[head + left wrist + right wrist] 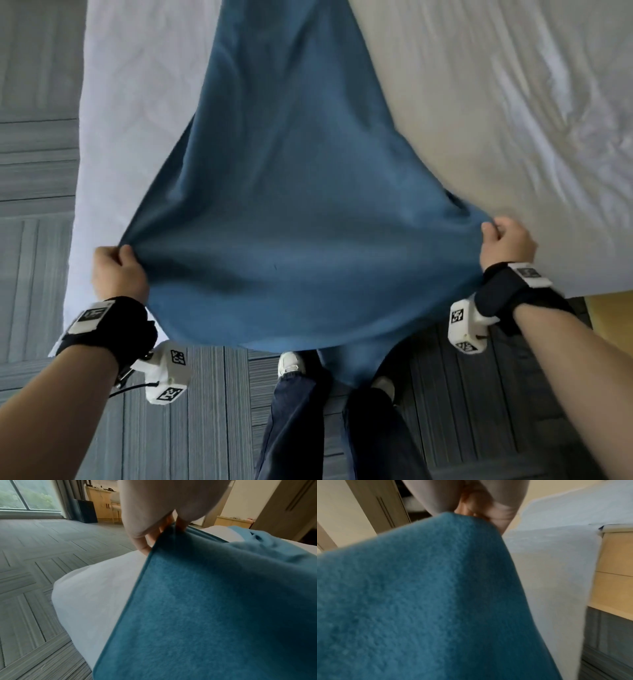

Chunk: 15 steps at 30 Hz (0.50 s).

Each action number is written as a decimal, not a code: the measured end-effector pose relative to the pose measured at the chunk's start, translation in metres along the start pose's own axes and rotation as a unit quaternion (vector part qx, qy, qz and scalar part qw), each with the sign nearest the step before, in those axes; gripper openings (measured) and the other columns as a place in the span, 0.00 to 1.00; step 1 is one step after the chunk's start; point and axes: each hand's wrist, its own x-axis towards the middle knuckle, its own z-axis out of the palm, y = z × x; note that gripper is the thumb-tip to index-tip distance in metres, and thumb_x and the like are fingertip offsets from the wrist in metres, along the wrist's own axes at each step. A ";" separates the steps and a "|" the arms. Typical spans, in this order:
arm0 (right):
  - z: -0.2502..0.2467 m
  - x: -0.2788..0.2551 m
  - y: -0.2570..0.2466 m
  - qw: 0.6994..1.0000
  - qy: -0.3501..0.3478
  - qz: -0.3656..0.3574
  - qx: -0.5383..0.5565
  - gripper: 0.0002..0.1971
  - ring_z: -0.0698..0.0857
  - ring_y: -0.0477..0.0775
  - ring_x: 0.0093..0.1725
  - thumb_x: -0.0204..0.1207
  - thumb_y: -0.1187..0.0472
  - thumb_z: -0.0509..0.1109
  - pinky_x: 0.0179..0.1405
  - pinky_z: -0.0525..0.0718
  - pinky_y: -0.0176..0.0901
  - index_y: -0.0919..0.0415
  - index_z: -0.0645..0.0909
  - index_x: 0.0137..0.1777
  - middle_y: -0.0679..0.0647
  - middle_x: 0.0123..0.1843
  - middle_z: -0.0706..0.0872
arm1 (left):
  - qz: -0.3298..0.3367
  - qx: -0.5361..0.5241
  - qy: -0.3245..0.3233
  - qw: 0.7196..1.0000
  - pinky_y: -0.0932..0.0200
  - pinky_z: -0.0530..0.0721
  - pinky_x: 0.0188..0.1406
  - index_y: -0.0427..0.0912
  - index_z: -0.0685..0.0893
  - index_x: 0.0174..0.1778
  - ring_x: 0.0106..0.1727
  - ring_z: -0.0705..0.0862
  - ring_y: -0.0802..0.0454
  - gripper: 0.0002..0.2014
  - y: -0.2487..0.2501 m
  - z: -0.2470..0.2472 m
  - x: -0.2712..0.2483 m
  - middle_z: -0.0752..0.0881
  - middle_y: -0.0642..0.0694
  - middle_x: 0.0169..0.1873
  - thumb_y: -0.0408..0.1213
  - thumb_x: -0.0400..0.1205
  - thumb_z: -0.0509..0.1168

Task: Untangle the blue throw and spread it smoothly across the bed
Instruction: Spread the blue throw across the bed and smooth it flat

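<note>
The blue throw (291, 192) runs as a long band from the far end of the white bed (496, 120) toward me, widening to a stretched near edge that sags over the bed's foot. My left hand (116, 270) grips its near left corner, fingers curled round the hem. My right hand (507, 240) grips the near right corner in the same way. In the left wrist view the fingers (164, 526) pinch the hemmed edge of the throw (214, 608). The right wrist view shows fuzzy blue cloth (419, 595) filling the frame below the fingers (476, 509).
Grey striped carpet tiles (37, 171) lie left of the bed and under my feet (291, 365). A wooden bed base (614, 574) shows at the right corner. A window (27, 493), a wooden cabinet (99, 504) and a chair stand beyond the floor.
</note>
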 end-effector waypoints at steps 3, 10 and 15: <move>-0.017 0.026 -0.018 0.998 0.040 -0.027 0.041 0.13 0.80 0.73 0.56 0.81 0.61 0.60 0.51 0.72 0.55 0.70 0.79 0.56 0.72 0.56 0.84 | 0.012 -0.016 0.053 0.998 0.42 0.74 0.53 0.34 0.77 0.55 0.56 0.79 0.29 0.17 0.005 -0.009 -0.001 0.82 0.25 0.54 0.44 0.81 0.54; 0.008 -0.003 0.031 0.997 -0.056 0.044 0.013 0.13 0.81 0.76 0.57 0.81 0.61 0.62 0.53 0.76 0.57 0.71 0.81 0.54 0.75 0.56 0.84 | -0.026 0.026 0.005 0.999 0.41 0.76 0.57 0.32 0.79 0.57 0.58 0.80 0.28 0.17 -0.016 -0.003 -0.021 0.83 0.24 0.56 0.43 0.82 0.56; 0.045 -0.037 0.087 0.951 -0.291 0.097 0.048 0.16 0.84 0.66 0.57 0.75 0.58 0.72 0.52 0.76 0.48 0.73 0.81 0.54 0.70 0.55 0.87 | -0.090 0.075 -0.272 0.955 0.46 0.82 0.53 0.25 0.81 0.61 0.54 0.83 0.33 0.15 -0.046 0.006 -0.035 0.84 0.22 0.48 0.29 0.81 0.63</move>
